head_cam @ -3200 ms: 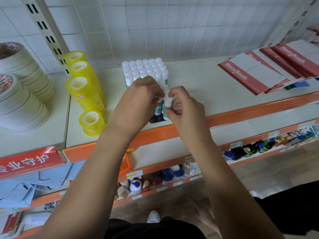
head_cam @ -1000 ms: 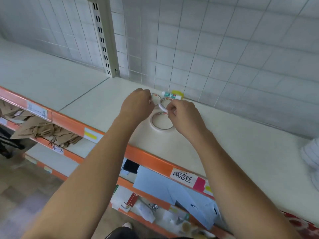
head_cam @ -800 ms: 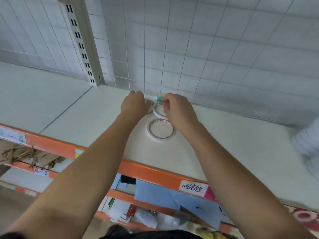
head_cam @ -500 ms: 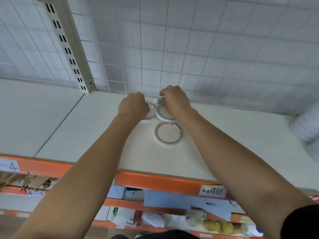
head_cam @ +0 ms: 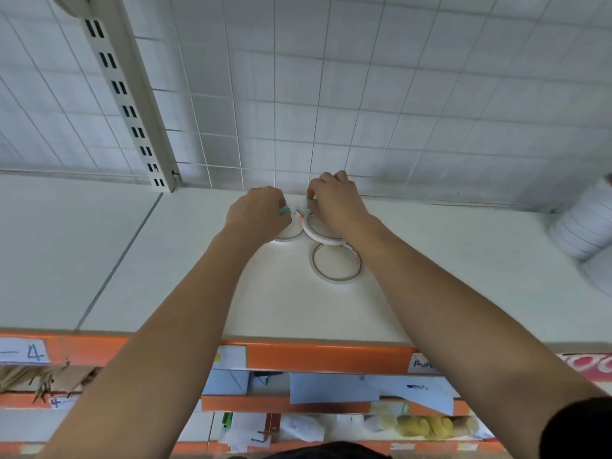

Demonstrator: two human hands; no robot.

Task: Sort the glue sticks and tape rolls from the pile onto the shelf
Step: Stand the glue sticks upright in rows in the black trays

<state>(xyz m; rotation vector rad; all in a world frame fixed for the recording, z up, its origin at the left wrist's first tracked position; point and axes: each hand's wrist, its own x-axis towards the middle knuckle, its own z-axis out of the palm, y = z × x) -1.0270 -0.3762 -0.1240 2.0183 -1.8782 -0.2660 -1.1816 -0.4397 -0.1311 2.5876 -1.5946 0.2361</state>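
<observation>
Hands, left hand (head_cam: 261, 215) and right hand (head_cam: 334, 203), each pinched apparent teal glue sticks (head_cam: 284, 212) — likely separating them from flat tape rolls (head_cam: 336, 263).

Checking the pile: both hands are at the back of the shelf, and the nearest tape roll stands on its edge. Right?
No: in the head view the nearest tape roll lies flat. The left hand and right hand are indeed at the back of the shelf.

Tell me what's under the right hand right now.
A thin white tape roll sits under the right hand, its far side covered. Whether the hand holds anything cannot be seen.
</observation>
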